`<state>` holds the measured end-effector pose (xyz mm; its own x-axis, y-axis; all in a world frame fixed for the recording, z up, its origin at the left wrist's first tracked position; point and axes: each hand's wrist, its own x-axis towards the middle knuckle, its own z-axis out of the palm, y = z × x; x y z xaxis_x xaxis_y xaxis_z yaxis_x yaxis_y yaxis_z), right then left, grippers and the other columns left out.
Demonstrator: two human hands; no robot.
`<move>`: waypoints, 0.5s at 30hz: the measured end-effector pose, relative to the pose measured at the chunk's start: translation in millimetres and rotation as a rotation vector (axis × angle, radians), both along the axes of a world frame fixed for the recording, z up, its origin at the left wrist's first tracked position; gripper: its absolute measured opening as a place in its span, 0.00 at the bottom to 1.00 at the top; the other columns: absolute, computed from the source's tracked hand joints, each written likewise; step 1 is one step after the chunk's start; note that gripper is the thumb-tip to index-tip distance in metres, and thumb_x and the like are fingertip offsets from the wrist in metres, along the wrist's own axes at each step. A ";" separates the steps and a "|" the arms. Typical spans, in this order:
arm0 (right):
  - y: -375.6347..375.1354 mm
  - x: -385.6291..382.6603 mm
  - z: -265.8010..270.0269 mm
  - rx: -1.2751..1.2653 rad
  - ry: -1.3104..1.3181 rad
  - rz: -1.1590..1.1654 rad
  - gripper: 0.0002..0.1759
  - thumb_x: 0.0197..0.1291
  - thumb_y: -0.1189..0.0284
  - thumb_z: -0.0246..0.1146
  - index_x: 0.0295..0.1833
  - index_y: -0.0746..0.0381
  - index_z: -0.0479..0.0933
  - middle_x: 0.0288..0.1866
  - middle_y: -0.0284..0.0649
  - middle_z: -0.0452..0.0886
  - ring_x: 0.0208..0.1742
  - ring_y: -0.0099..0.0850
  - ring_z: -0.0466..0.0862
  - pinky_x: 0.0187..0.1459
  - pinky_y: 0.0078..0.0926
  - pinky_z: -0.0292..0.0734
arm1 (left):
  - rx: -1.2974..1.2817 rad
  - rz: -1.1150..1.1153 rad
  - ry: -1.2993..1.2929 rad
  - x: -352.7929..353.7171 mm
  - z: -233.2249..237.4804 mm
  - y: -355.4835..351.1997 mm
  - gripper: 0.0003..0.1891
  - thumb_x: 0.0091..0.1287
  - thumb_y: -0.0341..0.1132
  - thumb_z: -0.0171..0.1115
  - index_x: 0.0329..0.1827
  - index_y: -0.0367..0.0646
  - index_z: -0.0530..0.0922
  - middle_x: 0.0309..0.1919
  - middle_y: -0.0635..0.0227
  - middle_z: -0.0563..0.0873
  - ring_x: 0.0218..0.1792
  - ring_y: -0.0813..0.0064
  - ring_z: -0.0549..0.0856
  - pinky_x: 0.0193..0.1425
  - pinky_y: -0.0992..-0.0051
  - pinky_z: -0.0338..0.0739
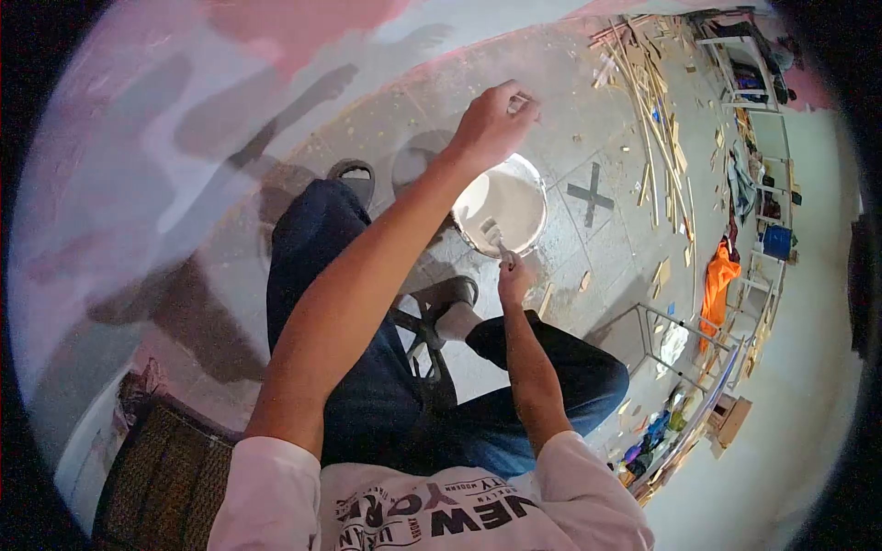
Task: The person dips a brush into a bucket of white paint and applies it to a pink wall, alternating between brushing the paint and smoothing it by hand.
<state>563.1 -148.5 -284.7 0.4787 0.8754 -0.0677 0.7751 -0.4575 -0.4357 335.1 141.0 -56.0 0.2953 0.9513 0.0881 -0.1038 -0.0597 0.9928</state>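
Note:
My right hand (516,281) is wrapped round the handle of a paintbrush (493,231). The brush's pale bristles point into a round white bucket (544,207) holding whitish paint. Over the bucket's far rim, my left hand (496,124) is raised with its fingers curled closed; what they hold, if anything, I cannot tell. The bucket stands on the floor just beyond my feet and bent knees.
A painted wall (184,119), partly pink and partly whitish, rises at left. Wood strips (643,101) and scraps litter the tiled floor beyond a dark tape cross (590,195). A metal frame (680,340) and an orange cloth (718,285) are at right; a woven chair back (170,477) is at lower left.

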 end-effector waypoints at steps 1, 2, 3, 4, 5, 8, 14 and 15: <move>-0.4 -1.6 0.0 -0.032 -0.074 0.044 0.16 0.72 0.63 0.63 0.55 0.62 0.86 0.32 0.52 0.88 0.33 0.49 0.89 0.39 0.47 0.81 | 0.003 0.003 0.006 1.1 0.5 0.4 0.15 0.78 0.39 0.59 0.55 0.35 0.82 0.44 0.60 0.91 0.44 0.70 0.89 0.52 0.70 0.82; 0.6 -2.8 1.9 -0.064 -0.146 0.090 0.18 0.73 0.60 0.62 0.55 0.62 0.86 0.32 0.52 0.89 0.35 0.52 0.89 0.40 0.50 0.82 | 0.006 0.008 0.014 1.8 -1.4 0.8 0.15 0.78 0.39 0.59 0.55 0.35 0.82 0.44 0.60 0.91 0.44 0.70 0.89 0.52 0.70 0.82; 4.6 -0.7 4.7 -0.239 -0.136 0.067 0.20 0.73 0.57 0.60 0.54 0.62 0.85 0.38 0.57 0.88 0.42 0.59 0.88 0.44 0.56 0.81 | 0.010 0.013 0.022 2.0 -3.3 0.6 0.15 0.77 0.39 0.58 0.55 0.35 0.82 0.44 0.60 0.91 0.43 0.70 0.89 0.52 0.70 0.82; 8.7 -0.7 6.3 -0.303 -0.182 0.074 0.19 0.73 0.58 0.60 0.50 0.62 0.85 0.38 0.57 0.88 0.42 0.58 0.88 0.44 0.57 0.82 | 0.012 0.006 0.023 2.9 -4.9 0.3 0.15 0.77 0.38 0.58 0.55 0.35 0.83 0.44 0.60 0.91 0.44 0.70 0.89 0.52 0.69 0.82; 11.3 0.1 5.1 -0.369 -0.228 0.081 0.18 0.72 0.58 0.60 0.47 0.62 0.84 0.38 0.57 0.88 0.42 0.58 0.88 0.43 0.57 0.82 | 0.014 -0.001 0.025 3.8 -3.4 -0.5 0.15 0.77 0.38 0.58 0.54 0.35 0.83 0.44 0.60 0.91 0.44 0.69 0.89 0.52 0.69 0.83; 16.8 8.2 -3.2 -0.500 -0.205 0.089 0.19 0.72 0.57 0.58 0.45 0.62 0.82 0.41 0.59 0.88 0.47 0.59 0.89 0.49 0.60 0.82 | 0.032 0.005 0.015 8.4 0.1 -0.8 0.16 0.76 0.39 0.59 0.54 0.35 0.83 0.43 0.59 0.91 0.43 0.68 0.90 0.51 0.68 0.83; 11.7 7.1 -0.7 -0.436 -0.125 0.099 0.26 0.76 0.54 0.52 0.45 0.68 0.81 0.43 0.65 0.86 0.47 0.65 0.86 0.51 0.61 0.80 | 0.038 0.020 0.037 8.4 2.6 -3.5 0.16 0.74 0.42 0.60 0.51 0.35 0.83 0.41 0.56 0.92 0.42 0.64 0.91 0.50 0.66 0.83; 6.6 9.2 -7.1 -0.459 -0.141 0.095 0.25 0.76 0.54 0.52 0.44 0.67 0.81 0.43 0.65 0.86 0.47 0.65 0.86 0.51 0.61 0.80 | 0.038 0.023 0.037 8.2 3.5 -2.6 0.17 0.74 0.42 0.61 0.50 0.35 0.83 0.41 0.56 0.91 0.42 0.63 0.91 0.50 0.66 0.83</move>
